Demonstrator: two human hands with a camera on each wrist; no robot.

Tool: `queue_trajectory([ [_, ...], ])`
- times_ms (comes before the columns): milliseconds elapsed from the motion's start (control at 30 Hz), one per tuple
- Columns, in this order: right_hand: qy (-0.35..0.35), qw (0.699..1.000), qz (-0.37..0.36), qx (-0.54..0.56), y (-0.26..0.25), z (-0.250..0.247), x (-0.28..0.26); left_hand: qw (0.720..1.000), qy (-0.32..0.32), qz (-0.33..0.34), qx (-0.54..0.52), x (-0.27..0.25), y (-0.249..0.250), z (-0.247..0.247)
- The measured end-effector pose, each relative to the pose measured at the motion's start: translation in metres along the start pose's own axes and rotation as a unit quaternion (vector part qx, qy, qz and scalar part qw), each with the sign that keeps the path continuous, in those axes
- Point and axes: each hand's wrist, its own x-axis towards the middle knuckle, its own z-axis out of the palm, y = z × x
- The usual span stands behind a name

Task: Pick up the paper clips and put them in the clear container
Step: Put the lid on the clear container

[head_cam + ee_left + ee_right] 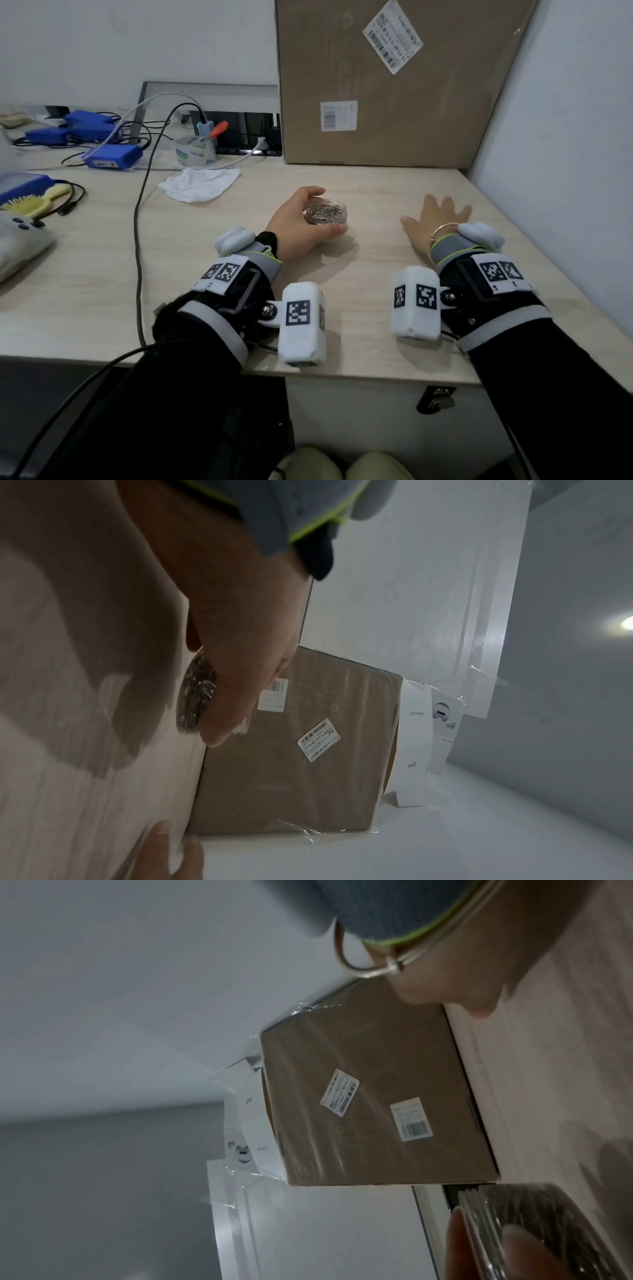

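Head view. Left hand (301, 226), near centre of the table (102, 274), curls thumb and fingers around the clear container (325, 213), which stands on the table filled with paper clips (323, 210). At 3 o'clock from the container, well apart, the right hand (436, 219) lies flat, palm down, fingers spread wide and holding nothing. At 11 o'clock from the left hand lies a crumpled white cloth (200, 184); a dark cable (138, 240) runs from the near edge toward the far side. Beyond both hands, at 12 o'clock, a cardboard box (394, 85) stands against the wall. Blue devices (113, 156) sit at far 10 o'clock.
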Motion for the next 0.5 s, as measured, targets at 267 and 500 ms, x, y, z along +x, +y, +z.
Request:
queue_trajectory([
  [267, -0.036, 0.996, -0.04, -0.071, -0.004, -0.003, 0.001, 1.0, -0.007, 0.001, 0.012, 0.002, -0.001, 0.001],
  [500, 0.024, 0.993, -0.117, 0.024, -0.014, -0.012, -0.014, 1.0, -0.017, 0.001, 0.022, 0.001, 0.002, 0.004],
])
